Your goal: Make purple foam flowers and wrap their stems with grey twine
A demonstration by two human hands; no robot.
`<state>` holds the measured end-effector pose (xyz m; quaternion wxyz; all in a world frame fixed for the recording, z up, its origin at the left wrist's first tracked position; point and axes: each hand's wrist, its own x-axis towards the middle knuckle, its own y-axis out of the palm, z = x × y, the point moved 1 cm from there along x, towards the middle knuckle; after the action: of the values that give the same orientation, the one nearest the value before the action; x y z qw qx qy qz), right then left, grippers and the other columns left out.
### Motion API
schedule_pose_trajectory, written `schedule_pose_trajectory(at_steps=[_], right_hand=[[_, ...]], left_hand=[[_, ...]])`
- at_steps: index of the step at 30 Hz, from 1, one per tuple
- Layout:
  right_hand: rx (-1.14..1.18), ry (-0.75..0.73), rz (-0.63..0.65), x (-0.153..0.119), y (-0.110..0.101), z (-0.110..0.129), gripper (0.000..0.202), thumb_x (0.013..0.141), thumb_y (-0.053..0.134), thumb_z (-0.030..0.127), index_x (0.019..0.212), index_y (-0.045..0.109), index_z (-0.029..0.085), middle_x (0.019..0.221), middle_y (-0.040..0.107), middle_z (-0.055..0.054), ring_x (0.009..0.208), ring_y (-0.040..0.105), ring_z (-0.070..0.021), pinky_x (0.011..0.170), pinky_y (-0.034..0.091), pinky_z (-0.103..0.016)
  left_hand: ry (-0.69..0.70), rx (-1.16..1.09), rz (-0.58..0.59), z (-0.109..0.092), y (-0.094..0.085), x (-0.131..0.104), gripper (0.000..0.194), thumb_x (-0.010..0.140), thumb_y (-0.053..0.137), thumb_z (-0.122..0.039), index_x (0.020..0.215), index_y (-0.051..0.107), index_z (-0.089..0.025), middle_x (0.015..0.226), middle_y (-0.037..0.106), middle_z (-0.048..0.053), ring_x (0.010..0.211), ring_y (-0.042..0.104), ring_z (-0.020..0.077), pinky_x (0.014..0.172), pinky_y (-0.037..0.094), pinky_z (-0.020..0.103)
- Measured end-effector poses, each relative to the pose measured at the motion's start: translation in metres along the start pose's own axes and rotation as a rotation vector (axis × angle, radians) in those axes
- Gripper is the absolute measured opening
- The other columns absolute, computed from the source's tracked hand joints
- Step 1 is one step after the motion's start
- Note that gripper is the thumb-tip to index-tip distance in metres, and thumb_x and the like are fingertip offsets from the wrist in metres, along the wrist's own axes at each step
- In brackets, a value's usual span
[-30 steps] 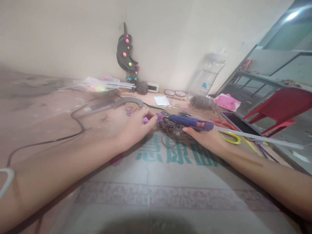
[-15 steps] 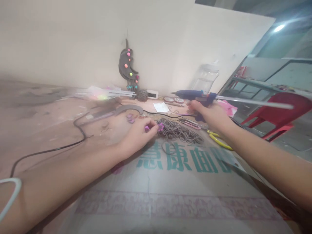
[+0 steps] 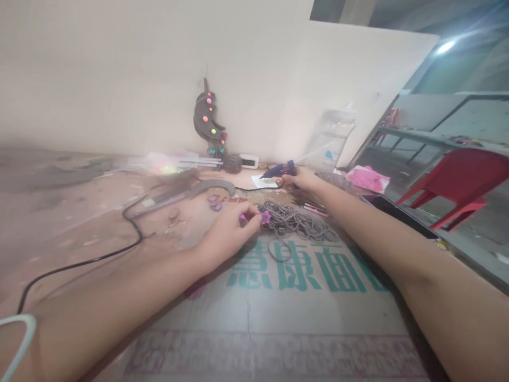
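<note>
My left hand [image 3: 234, 228] pinches a small purple flower [image 3: 265, 217] at the left end of a heap of grey cord [image 3: 296, 220]. My right hand [image 3: 303, 179] is closed on a dark blue glue gun [image 3: 280, 170], whose nozzle points left and down over a white paper square [image 3: 264, 182]. Other purple pieces [image 3: 215, 202] lie just behind my left hand. A loose loop of cord [image 3: 279, 250] rests on the printed sheet [image 3: 246, 313] in front of the heap.
A grey crescent with coloured beads [image 3: 207, 114] hangs on the wall. Below it are a cord ball [image 3: 233, 163] and a white digital display [image 3: 249, 161]. A clear bottle [image 3: 332, 139], pink cloth [image 3: 368, 179] and phone [image 3: 397, 215] are at right. Black cable [image 3: 79, 263] crosses the left.
My right hand has moved left and away from me with the glue gun, its nozzle now tilted down by the paper. My left hand still holds the flower. The view has shifted slightly.
</note>
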<state>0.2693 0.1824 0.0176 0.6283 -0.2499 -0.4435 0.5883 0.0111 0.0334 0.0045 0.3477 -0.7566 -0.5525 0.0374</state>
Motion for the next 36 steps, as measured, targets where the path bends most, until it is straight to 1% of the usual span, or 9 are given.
schedule_pose_trajectory(at_steps=[5, 10, 12, 15, 19, 21, 27, 31, 36], right_hand=[[-0.143, -0.047, 0.051, -0.006, -0.012, -0.002, 0.027, 0.088, 0.068, 0.031, 0.110, 0.072, 0.014, 0.107, 0.077, -0.011, 0.093, 0.070, -0.0220, 0.086, 0.051, -0.031], [-0.328, -0.088, -0.083, -0.034, -0.032, 0.011, 0.033, 0.088, 0.066, 0.028, 0.116, 0.070, 0.012, 0.119, 0.071, -0.020, 0.113, 0.063, -0.0343, 0.099, 0.042, -0.043], [-0.357, -0.165, -0.125, -0.055, -0.039, 0.024, 0.030, 0.090, 0.062, 0.027, 0.115, 0.070, 0.013, 0.121, 0.069, -0.019, 0.118, 0.059, -0.0340, 0.103, 0.038, -0.044], [-0.234, -0.352, -0.148, -0.095, -0.042, 0.050, 0.019, 0.092, 0.060, 0.031, 0.098, 0.072, 0.017, 0.101, 0.074, -0.010, 0.095, 0.065, -0.0248, 0.087, 0.046, -0.036], [-0.066, -0.456, 0.031, -0.146, -0.035, 0.077, 0.017, 0.093, 0.060, 0.033, 0.086, 0.069, 0.020, 0.084, 0.071, -0.003, 0.079, 0.063, -0.0183, 0.075, 0.046, -0.030], [-0.045, -0.438, 0.102, -0.161, -0.029, 0.080, 0.017, 0.093, 0.060, 0.035, 0.087, 0.068, 0.021, 0.084, 0.071, -0.003, 0.079, 0.063, -0.0176, 0.073, 0.045, -0.030], [-0.116, -0.346, 0.149, -0.169, -0.016, 0.073, 0.019, 0.092, 0.062, 0.040, 0.086, 0.067, 0.022, 0.082, 0.070, -0.001, 0.073, 0.061, -0.0161, 0.066, 0.042, -0.028], [-0.185, -0.354, 0.140, -0.168, -0.007, 0.078, 0.027, 0.085, 0.071, 0.048, 0.088, 0.068, 0.021, 0.083, 0.069, -0.003, 0.074, 0.060, -0.0170, 0.064, 0.040, -0.028], [-0.087, -0.374, 0.150, -0.163, 0.004, 0.072, 0.007, 0.089, 0.067, 0.025, 0.085, 0.068, 0.020, 0.080, 0.066, -0.002, 0.075, 0.058, -0.0164, 0.069, 0.043, -0.029]], left_hand=[[0.021, 0.003, -0.006, 0.000, 0.000, 0.000, 0.021, 0.092, 0.050, -0.029, 0.075, 0.059, -0.020, 0.080, 0.068, 0.001, 0.078, 0.062, 0.0174, 0.073, 0.046, 0.029], [0.031, 0.013, -0.021, 0.001, 0.000, 0.000, 0.020, 0.092, 0.052, -0.028, 0.076, 0.060, -0.020, 0.080, 0.068, 0.000, 0.078, 0.061, 0.0163, 0.073, 0.045, 0.028], [0.027, -0.007, -0.018, 0.001, 0.000, 0.000, 0.021, 0.092, 0.052, -0.030, 0.076, 0.060, -0.020, 0.080, 0.068, 0.000, 0.078, 0.061, 0.0160, 0.073, 0.045, 0.028], [0.013, -0.042, -0.023, 0.002, 0.000, 0.000, 0.021, 0.093, 0.051, -0.031, 0.077, 0.059, -0.019, 0.080, 0.067, 0.000, 0.077, 0.061, 0.0157, 0.073, 0.045, 0.027], [-0.021, -0.050, -0.042, 0.001, 0.000, 0.001, 0.020, 0.092, 0.052, -0.033, 0.081, 0.061, -0.019, 0.083, 0.068, 0.000, 0.081, 0.062, 0.0172, 0.076, 0.047, 0.028], [-0.035, -0.031, -0.055, 0.000, -0.001, 0.001, 0.020, 0.091, 0.052, -0.034, 0.081, 0.062, -0.019, 0.084, 0.068, 0.001, 0.081, 0.062, 0.0180, 0.077, 0.047, 0.029], [-0.033, -0.025, -0.078, 0.001, -0.003, 0.001, 0.019, 0.093, 0.049, -0.032, 0.085, 0.061, -0.020, 0.084, 0.067, 0.001, 0.083, 0.060, 0.0179, 0.076, 0.047, 0.027], [-0.014, -0.027, -0.071, 0.001, -0.002, 0.001, 0.018, 0.093, 0.050, -0.031, 0.083, 0.060, -0.020, 0.084, 0.066, 0.000, 0.082, 0.060, 0.0174, 0.077, 0.046, 0.027], [-0.008, -0.020, -0.071, -0.002, -0.003, -0.001, 0.017, 0.093, 0.050, -0.030, 0.083, 0.060, -0.019, 0.085, 0.066, 0.001, 0.083, 0.059, 0.0176, 0.078, 0.045, 0.028]])
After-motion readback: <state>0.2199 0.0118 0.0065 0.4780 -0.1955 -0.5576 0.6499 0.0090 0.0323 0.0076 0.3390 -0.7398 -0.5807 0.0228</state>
